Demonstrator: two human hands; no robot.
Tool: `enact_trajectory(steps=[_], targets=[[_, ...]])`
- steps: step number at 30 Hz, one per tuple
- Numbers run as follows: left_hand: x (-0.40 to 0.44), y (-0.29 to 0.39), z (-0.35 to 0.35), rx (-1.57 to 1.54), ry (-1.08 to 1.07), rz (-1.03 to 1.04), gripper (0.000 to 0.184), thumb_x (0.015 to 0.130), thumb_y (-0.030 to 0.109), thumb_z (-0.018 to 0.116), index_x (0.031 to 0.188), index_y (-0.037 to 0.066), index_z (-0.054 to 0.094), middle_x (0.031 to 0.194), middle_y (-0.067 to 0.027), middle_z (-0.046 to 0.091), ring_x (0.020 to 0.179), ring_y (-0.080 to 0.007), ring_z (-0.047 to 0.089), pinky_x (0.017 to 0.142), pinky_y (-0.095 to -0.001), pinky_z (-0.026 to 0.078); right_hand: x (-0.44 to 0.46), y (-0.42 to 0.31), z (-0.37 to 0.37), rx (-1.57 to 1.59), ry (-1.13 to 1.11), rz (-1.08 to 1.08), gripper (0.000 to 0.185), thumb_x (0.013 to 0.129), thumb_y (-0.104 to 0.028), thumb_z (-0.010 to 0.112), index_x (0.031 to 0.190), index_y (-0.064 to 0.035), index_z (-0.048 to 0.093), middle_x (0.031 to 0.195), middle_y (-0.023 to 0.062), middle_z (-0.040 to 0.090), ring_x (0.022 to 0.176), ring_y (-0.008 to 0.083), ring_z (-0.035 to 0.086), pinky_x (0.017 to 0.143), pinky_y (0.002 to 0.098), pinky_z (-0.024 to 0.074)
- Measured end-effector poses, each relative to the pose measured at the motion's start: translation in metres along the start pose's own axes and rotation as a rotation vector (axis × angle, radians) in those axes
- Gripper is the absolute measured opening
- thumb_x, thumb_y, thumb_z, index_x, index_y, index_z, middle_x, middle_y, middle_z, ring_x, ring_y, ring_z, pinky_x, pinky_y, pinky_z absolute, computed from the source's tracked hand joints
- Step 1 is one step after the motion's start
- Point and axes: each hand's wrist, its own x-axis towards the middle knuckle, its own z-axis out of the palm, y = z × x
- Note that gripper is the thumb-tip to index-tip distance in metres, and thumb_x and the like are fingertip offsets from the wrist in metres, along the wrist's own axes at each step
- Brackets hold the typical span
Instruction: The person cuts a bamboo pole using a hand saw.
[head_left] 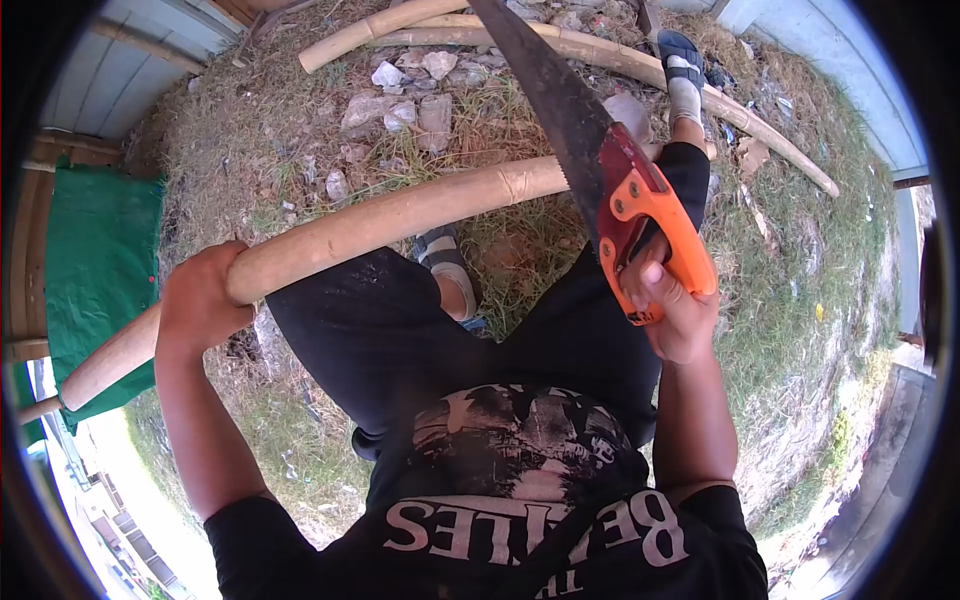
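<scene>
A thick, pale bamboo pole (pixel 390 215) runs across my lap from lower left to upper right. My left hand (pixel 203 298) is wrapped around it toward its left end. In my right hand (pixel 672 305) is a handsaw (pixel 560 105), gripped by its orange handle. The dark blade points up and away from me. Its toothed edge meets or overlaps the pole near my right knee; whether it has cut into the bamboo I cannot tell. Past the blade, the pole is partly hidden by the saw.
More bamboo poles (pixel 590 50) lie on the ground ahead. Broken stones (pixel 400 112) are scattered over dry grass and dirt. A green sheet (pixel 100 285) hangs at the left, and light blue walls (pixel 850 70) stand at the far right. My sandalled foot (pixel 682 70) is stretched forward.
</scene>
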Motion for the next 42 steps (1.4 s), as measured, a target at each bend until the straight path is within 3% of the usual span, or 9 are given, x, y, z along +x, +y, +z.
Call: enact_trajectory(steps=[2,3,6,9,15,28,32,36,42], targets=[[0.004,0.007,-0.012,-0.066,-0.086,-0.016,0.058,0.056,0.015,0.083,0.112,0.009,0.072,0.101,-0.0178,0.073,0.097,-0.0369,0.07,0.089,-0.0435,0.055,-0.001,0.016,0.001,-0.011,-0.086,0.06,0.02,0.09,-0.007,0.076,0.089,-0.0035,0.056,0.072,0.0025,0.058,0.062,0.008,0.054,0.056,0.0234,0.0418],[0.01,0.001,-0.013,-0.103,-0.161,-0.021,0.067,0.058,0.036,0.091,0.113,0.006,0.071,0.101,-0.0176,0.073,0.097,-0.0348,0.072,0.089,-0.0423,0.055,-0.001,0.02,0.002,-0.024,-0.115,0.067,0.02,0.089,-0.006,0.076,0.089,-0.0039,0.057,0.075,0.0019,0.059,0.064,0.0078,0.055,0.058,0.0236,0.0419],[0.026,-0.009,-0.013,-0.145,-0.151,-0.022,0.074,0.067,0.059,0.087,0.114,0.005,0.07,0.101,-0.017,0.074,0.095,-0.033,0.072,0.087,-0.0428,0.054,-0.001,0.031,0.008,-0.014,-0.165,0.062,0.018,0.088,-0.001,0.076,0.089,-0.0054,0.059,0.087,0.0005,0.06,0.078,0.0088,0.054,0.068,0.0258,0.0437],[0.047,-0.011,-0.012,-0.181,-0.193,-0.062,0.078,0.08,0.074,0.072,0.115,0.004,0.071,0.098,-0.0175,0.074,0.094,-0.0314,0.072,0.086,-0.0429,0.053,0.005,0.043,0.005,0.015,-0.202,0.052,0.019,0.087,0.003,0.075,0.09,-0.0059,0.058,0.093,0.0009,0.059,0.084,0.0101,0.054,0.074,0.0272,0.0454],[0.067,-0.007,0.014,-0.246,-0.256,-0.217,0.071,0.095,0.069,0.056,0.102,0.002,0.075,0.09,-0.0193,0.072,0.087,-0.03,0.068,0.084,-0.04,0.051,0.018,0.066,0.009,0.095,-0.199,0.141,0.019,0.087,0.005,0.071,0.094,-0.0066,0.058,0.096,0.0017,0.06,0.087,0.0105,0.055,0.077,0.0277,0.0466],[0.067,0.0,0.01,-0.186,-0.241,-0.245,0.073,0.09,0.068,0.061,0.103,-0.002,0.076,0.092,-0.0231,0.073,0.088,-0.0326,0.071,0.084,-0.0419,0.052,0.0,0.062,0.014,-0.046,-0.208,0.099,0.022,0.082,0.007,0.071,0.094,-0.0071,0.059,0.105,0.0027,0.061,0.097,0.0108,0.058,0.086,0.029,0.0483],[0.066,0.003,0.005,-0.171,-0.285,-0.24,0.069,0.092,0.065,0.06,0.1,-0.002,0.076,0.094,-0.023,0.073,0.09,-0.033,0.07,0.086,-0.0418,0.051,0.002,0.047,0.012,0.092,-0.135,0.262,0.017,0.084,0.007,0.067,0.091,-0.0041,0.056,0.078,0.005,0.059,0.063,0.0113,0.057,0.056,0.0261,0.0454],[0.065,-0.005,0.013,-0.121,-0.183,-0.188,0.075,0.089,0.07,0.06,0.099,-0.003,0.077,0.09,-0.0238,0.073,0.087,-0.0355,0.071,0.084,-0.0429,0.052,-0.031,0.036,0.003,0.138,-0.069,0.179,0.015,0.082,0.01,0.061,0.089,-0.0018,0.054,0.07,0.0055,0.057,0.052,0.011,0.052,0.047,0.026,0.0407],[0.066,-0.004,0.013,-0.155,-0.207,-0.205,0.078,0.089,0.073,0.059,0.099,-0.002,0.077,0.093,-0.0236,0.073,0.09,-0.0358,0.071,0.086,-0.0437,0.052,-0.011,0.03,0.03,0.032,-0.111,0.183,0.016,0.084,0.008,0.064,0.091,-0.0034,0.054,0.079,0.0042,0.059,0.059,0.0089,0.054,0.052,0.0245,0.0431]])
